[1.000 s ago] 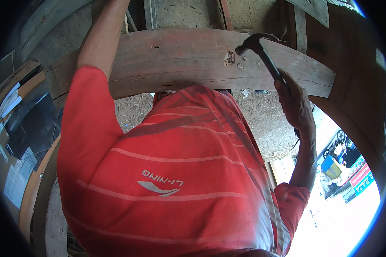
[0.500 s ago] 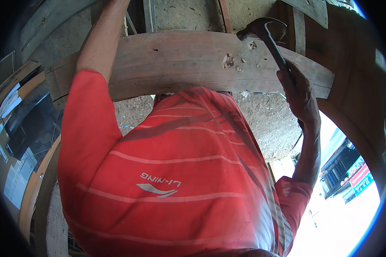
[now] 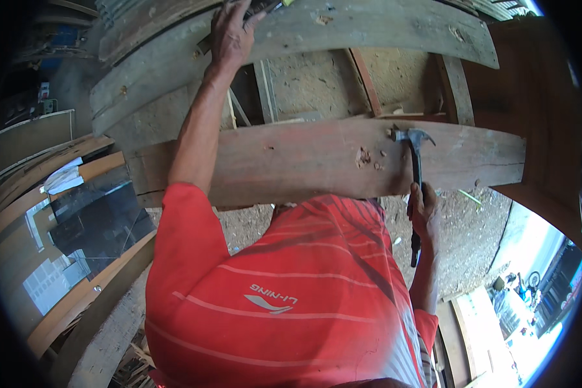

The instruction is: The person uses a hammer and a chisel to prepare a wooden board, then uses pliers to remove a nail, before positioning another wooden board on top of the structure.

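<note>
- Closest, a red striped shirt (image 3: 304, 271) fills the lower middle, reaching up to the near plank's near edge.
- Just to its right, the person's right hand (image 3: 423, 210) is wrapped round the handle of a hammer (image 3: 416, 169), the butt sticking out below the fist.
- The hammer's head is at the far edge of the near plank (image 3: 317, 152), toward the right end, beside a ragged hole; whether it touches the wood cannot be told.
- Another rough hole (image 3: 363, 157) sits left of the handle.
- Beyond, a reddish strip (image 3: 366, 84) spans the gap toward the far plank (image 3: 381, 29).
- Farthest, the left hand (image 3: 231, 39) is over the far plank's left half, fingers bent at a dark object (image 3: 260, 7); whether they grip it cannot be told.
</note>
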The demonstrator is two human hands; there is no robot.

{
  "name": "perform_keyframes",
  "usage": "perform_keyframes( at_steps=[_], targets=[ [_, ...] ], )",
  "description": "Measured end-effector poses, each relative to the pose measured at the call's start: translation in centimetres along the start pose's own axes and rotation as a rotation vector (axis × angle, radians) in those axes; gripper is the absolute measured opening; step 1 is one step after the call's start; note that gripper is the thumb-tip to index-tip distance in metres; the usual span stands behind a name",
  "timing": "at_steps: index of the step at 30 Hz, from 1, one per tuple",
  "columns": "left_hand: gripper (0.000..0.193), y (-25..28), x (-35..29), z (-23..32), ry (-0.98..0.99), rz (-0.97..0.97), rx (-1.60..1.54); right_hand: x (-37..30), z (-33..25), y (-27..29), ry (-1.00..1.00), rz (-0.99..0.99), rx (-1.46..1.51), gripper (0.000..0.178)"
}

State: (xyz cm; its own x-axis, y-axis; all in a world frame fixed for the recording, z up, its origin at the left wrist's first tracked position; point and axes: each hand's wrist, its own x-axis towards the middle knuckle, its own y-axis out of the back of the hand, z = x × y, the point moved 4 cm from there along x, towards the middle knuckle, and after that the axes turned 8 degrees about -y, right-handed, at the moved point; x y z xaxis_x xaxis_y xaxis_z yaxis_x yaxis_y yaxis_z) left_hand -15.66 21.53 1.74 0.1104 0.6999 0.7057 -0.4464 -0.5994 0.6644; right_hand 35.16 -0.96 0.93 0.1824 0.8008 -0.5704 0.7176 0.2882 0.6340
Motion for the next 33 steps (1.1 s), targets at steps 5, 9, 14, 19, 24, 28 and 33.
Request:
perform_keyframes(
  at_steps=[5, 9, 14, 19, 24, 28, 33],
  targets=[
    [0.047, -2.0, 0.2, -0.3, 0.027, -0.238, 0.022, -0.3, -0.2, -0.8, 0.083, 0.067, -0.025, 0.033],
    [0.048, -3.6, 0.7, 1.2, 0.007, -0.3, 0.007, -0.1, -0.1, -0.9, 0.069, 0.067, -0.013, 0.033],
    [0.048, -8.8, 1.8, 3.3, -0.189, -0.259, 0.035, 0.4, 0.7, -1.3, 0.178, 0.149, 0.045, 0.042],
    [0.052, -10.3, 1.7, 3.2, -0.141, -0.278, 0.033, -0.1, 0.2, -0.8, -0.029, 0.084, 0.086, 0.039],
    [0.058, -10.0, 3.2, 4.2, -0.161, -0.131, -0.06, -0.2, 1.7, -1.7, -0.015, 0.145, 0.183, 0.038],
    [0.056, -9.6, 4.9, -1.3, 0.11, 0.08, 0.165, -0.6, 0.1, -1.4, -0.109, 0.102, 0.172, 0.037],
    [0.051, -13.5, 5.8, -8.4, 0.23, -0.46, -0.061, -0.5, 0.1, -1.3, -0.078, 0.119, 0.19, 0.046]
  ],
)
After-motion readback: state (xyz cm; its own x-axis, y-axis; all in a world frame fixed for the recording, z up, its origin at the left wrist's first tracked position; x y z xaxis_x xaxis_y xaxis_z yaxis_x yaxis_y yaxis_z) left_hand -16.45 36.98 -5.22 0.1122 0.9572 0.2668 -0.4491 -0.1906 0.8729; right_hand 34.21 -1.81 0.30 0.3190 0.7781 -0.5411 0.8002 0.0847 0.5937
